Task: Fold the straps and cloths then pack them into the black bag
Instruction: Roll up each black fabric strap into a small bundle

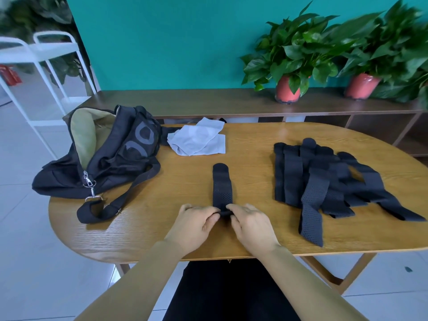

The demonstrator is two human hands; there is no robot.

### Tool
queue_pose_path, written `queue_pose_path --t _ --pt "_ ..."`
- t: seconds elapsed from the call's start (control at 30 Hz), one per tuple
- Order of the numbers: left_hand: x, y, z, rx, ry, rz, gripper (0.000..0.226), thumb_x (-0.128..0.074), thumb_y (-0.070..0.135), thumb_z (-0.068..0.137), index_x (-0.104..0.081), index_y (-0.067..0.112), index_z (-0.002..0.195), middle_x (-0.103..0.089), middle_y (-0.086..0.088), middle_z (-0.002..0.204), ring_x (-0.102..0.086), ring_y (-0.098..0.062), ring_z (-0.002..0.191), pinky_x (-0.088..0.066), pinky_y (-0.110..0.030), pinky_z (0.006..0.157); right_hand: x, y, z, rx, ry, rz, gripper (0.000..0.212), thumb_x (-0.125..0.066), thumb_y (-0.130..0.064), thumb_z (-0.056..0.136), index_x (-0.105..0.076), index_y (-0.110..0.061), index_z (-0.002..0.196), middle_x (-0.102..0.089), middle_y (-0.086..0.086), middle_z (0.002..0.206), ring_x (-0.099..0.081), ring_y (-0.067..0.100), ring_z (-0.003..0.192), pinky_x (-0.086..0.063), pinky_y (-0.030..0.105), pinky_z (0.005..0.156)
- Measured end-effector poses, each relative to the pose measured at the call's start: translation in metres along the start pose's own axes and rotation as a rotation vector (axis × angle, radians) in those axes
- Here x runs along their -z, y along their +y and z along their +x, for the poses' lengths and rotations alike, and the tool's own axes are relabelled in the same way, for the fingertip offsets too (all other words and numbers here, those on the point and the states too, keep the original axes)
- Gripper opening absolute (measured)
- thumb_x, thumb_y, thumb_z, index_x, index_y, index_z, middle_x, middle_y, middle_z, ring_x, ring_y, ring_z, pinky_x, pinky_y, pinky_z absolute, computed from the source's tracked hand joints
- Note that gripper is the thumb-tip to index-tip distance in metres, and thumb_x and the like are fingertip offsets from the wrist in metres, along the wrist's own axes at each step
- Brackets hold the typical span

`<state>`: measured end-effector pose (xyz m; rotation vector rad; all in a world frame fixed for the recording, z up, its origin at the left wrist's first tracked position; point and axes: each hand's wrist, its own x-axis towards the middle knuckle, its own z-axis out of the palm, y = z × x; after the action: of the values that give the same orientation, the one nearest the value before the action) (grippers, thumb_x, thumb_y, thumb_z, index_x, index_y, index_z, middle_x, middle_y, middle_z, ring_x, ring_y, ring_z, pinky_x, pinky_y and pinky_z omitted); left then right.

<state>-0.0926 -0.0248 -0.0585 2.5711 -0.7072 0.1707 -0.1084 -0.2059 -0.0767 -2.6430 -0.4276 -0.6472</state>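
Note:
One black perforated strap (222, 187) lies lengthwise at the middle of the wooden table (162, 228). My left hand (195, 224) and my right hand (251, 225) pinch its near end from either side, where the end is rolled or folded over. A pile of several more black straps (324, 181) lies spread out to the right. Pale grey cloths (199, 139) lie crumpled at the back centre. The black bag (108, 154) sits at the left with its zip open, showing a tan lining, and its shoulder strap trails toward the front.
Two potted plants (289, 66) in red pots stand on a low wooden shelf (208, 100) behind the table. A white metal rack (41, 72) stands at the far left on the tiled floor.

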Motion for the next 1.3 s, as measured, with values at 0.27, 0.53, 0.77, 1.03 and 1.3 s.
queue_pose_path --t 0.27,0.53,0.77,1.03,1.3 --pt "-0.007 0.014 0.005 0.306 0.184 -0.262 0.046 -0.065 0.018 0.09 -0.052 0.025 0.134 -0.07 0.006 0.106 -0.064 -0.008 0.101 -0.049 -0.026 0.095 -0.01 -0.015 0.005 -0.184 0.111 0.008 0.047 -0.078 -0.011 0.073 -0.062 -0.005 0.117 -0.06 0.003 0.059 -0.057 0.018 0.055 -0.046 0.026 0.043" --pt "-0.014 0.013 0.024 0.357 0.223 -0.039 0.007 -0.062 0.022 0.09 -0.066 0.015 0.09 -0.07 0.002 0.083 -0.065 -0.019 0.076 -0.052 -0.039 0.078 -0.026 -0.019 0.025 -0.239 0.219 -0.104 0.051 -0.088 -0.015 0.06 -0.067 -0.002 0.105 -0.058 0.002 0.054 -0.057 0.017 0.05 -0.043 0.021 0.039" --pt "-0.015 0.009 0.03 0.341 0.219 0.032 0.013 -0.059 0.026 0.092 -0.049 0.022 0.085 -0.066 0.005 0.077 -0.062 -0.017 0.073 -0.047 -0.033 0.082 -0.038 -0.011 0.031 -0.189 0.217 -0.161 0.053 -0.084 -0.017 0.067 -0.064 0.001 0.113 -0.065 0.006 0.074 -0.063 0.021 0.064 -0.051 0.027 0.049" --pt "-0.014 0.004 0.034 0.3 0.127 0.247 0.037 -0.044 0.032 0.099 -0.05 0.027 0.135 -0.057 0.007 0.123 -0.051 -0.014 0.114 -0.031 -0.03 0.092 -0.038 -0.007 0.034 -0.12 0.16 -0.169 0.029 -0.083 -0.013 0.067 -0.069 -0.01 0.092 -0.058 0.005 0.071 -0.056 0.021 0.058 -0.044 0.027 0.04" --pt "-0.012 -0.006 0.035 0.11 -0.081 0.26 0.049 -0.036 0.021 0.099 -0.034 0.023 0.147 -0.028 0.007 0.156 -0.023 -0.008 0.142 -0.013 -0.026 0.112 -0.04 -0.003 0.035 -0.053 0.114 -0.207 0.005 -0.073 -0.013 0.076 -0.069 -0.009 0.076 -0.065 0.007 0.089 -0.06 0.025 0.077 -0.049 0.033 0.057"
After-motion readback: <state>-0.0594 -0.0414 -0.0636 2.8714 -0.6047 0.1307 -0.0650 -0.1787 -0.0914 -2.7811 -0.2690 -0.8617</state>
